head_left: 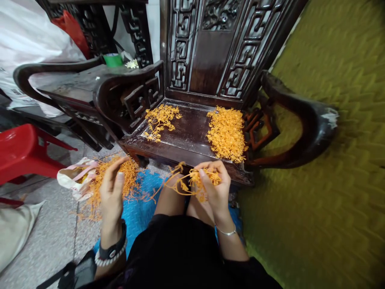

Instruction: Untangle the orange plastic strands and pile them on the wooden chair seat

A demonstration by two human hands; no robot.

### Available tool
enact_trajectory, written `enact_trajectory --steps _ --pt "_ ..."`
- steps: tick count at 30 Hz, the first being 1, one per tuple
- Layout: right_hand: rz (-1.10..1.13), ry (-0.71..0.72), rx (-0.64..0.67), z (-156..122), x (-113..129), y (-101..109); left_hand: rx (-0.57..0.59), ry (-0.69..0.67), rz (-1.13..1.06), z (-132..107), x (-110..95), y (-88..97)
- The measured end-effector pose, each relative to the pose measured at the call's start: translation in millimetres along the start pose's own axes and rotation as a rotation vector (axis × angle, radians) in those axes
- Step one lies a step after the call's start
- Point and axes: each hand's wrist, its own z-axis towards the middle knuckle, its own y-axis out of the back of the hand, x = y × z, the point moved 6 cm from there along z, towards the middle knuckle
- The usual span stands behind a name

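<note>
My right hand is closed around a bunch of orange plastic flower-like sprigs, held above my knees. Loose thin stems trail from that bunch toward the left. Off to the left, my left hand is raised with thumb and fingers apart, and nothing shows in it. Just behind it lies a tangled heap of thin orange pieces. On the dark wooden chair seat sit a dense block of orange sprigs at the right and a looser cluster at the left.
A blue sheet covers the floor under my legs. Left of the heap are a cream cloth bag and a red plastic stool. The chair's curved right arm juts out by a yellow-green padded surface. Green tape rests on the side table.
</note>
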Motion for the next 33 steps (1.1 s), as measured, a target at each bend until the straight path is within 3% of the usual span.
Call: enact_trajectory --steps 2,4,6,10,14,17,20,22,24,28,31,33 --pt "0.075 -0.036 0.087 -3 -4 -12 0.409 -0.128 -0.027 -9 -33 -42.9" --pt "0.115 -0.034 0.121 -5 -6 -18 0.835 -0.076 -0.114 -29 -47 -85.4" --pt "0.072 0.005 0.094 -6 -5 -17 1.017 0.093 -0.216 -45 -45 -110.4" --pt "-0.293 0.194 0.016 -11 4 -7 0.99 0.365 -0.336 -58 -28 -124.1" --pt "-0.596 0.401 0.12 -20 9 -13 0.922 0.42 -0.354 -62 -19 -123.9" --pt "-0.733 0.307 0.254 -19 -4 -16 0.884 0.402 -0.315 -65 -11 -125.2" --pt "-0.736 0.222 0.486 -17 -16 -18 0.956 0.391 -0.246 -72 -5 -126.4" --pt "-0.713 0.273 0.586 -17 -14 -18 1.02 0.346 -0.174 -76 -7 -123.6" --pt "-0.73 0.384 0.514 -16 -1 -11 1.115 0.285 -0.109 -82 -13 -119.3" --pt "-0.766 0.641 0.109 -22 38 4 1.246 0.255 -0.061 -91 -29 -106.8" --pt "-0.747 0.728 -0.105 -33 56 8 1.278 0.271 -0.076 -93 -39 -96.8" --pt "-0.7 0.736 -0.164 -37 62 7 1.303 0.259 -0.089 -93 -46 -90.8"
